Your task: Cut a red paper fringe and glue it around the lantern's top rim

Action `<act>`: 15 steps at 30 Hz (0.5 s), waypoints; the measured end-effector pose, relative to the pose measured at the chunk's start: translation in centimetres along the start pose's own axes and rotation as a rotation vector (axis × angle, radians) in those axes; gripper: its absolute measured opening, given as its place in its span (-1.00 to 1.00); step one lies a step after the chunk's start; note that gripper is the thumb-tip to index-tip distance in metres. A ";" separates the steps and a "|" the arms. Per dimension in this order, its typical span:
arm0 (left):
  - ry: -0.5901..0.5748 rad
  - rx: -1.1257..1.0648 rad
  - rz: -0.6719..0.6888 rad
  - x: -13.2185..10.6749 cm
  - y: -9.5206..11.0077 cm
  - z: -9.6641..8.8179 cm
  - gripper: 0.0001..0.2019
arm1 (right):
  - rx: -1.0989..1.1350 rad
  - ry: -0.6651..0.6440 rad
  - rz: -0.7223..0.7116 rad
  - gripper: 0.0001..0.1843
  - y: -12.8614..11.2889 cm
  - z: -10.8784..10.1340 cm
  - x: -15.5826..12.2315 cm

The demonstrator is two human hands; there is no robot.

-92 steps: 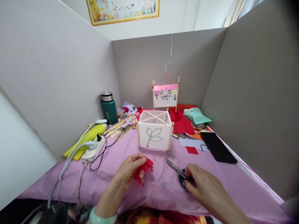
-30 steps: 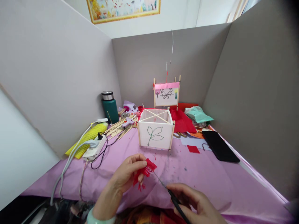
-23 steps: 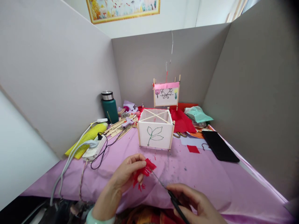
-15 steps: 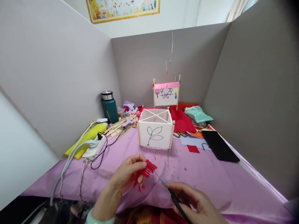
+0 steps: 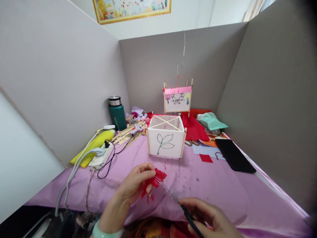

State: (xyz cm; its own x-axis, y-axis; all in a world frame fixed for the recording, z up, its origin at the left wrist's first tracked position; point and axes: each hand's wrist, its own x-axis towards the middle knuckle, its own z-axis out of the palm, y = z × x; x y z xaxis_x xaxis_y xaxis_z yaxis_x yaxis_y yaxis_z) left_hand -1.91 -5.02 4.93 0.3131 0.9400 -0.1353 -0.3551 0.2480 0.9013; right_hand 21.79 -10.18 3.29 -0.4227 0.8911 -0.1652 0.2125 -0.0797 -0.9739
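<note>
My left hand [image 5: 137, 181] is closed, pinching a small piece of red fabric [image 5: 157, 180] cut into fringe-like strips, some dangling below the fingers. Black-handled scissors [image 5: 189, 217], seen nearly edge-on, are gripped in my right hand [image 5: 210, 215]. Their thin metal tip points up and left and reaches the fringed edge of the fabric; whether it touches I cannot tell. Just beyond my hands stands a white box-shaped lantern [image 5: 165, 143] with wooden corner sticks, crossed sticks on top and a green leaf drawing on its front.
A second lantern [image 5: 177, 100] hangs behind. To the left are a green bottle [image 5: 117, 114], wooden sticks [image 5: 125, 136], a glue gun [image 5: 136, 129] and a power strip [image 5: 100, 158]. A black phone [image 5: 234, 155], red square [image 5: 206, 158] and red cloth [image 5: 194, 128] lie right.
The scissors' tip has drawn back slightly, down and right, from over the red fabric to its edge. My left hand keeps its pinch. The whole view has shifted a little.
</note>
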 end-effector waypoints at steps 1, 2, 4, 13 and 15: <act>0.003 -0.005 0.002 0.0 0.0 0.0 -0.80 | -0.001 0.001 0.001 -0.61 0.0 0.0 0.0; 0.005 -0.012 0.001 0.0 0.0 0.0 -0.80 | -0.003 0.002 -0.001 -0.61 0.0 0.1 0.1; 0.005 -0.019 -0.008 0.0 -0.1 -0.1 -0.80 | -0.002 0.001 -0.014 -0.61 -0.1 0.1 0.2; -0.009 -0.002 0.010 -0.1 0.2 0.1 -0.79 | -0.029 0.007 -0.015 -0.63 -0.8 0.5 0.1; -0.014 0.011 0.000 -0.1 0.2 0.1 -0.78 | -0.044 0.019 -0.035 -0.62 -1.0 0.5 0.2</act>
State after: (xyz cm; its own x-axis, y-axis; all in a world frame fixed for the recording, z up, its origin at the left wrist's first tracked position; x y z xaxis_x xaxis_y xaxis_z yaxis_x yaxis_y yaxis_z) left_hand -1.90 -5.10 5.19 0.3249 0.9368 -0.1295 -0.3458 0.2452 0.9057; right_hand 21.11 -10.17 4.13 -0.4134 0.9015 -0.1279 0.2368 -0.0292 -0.9711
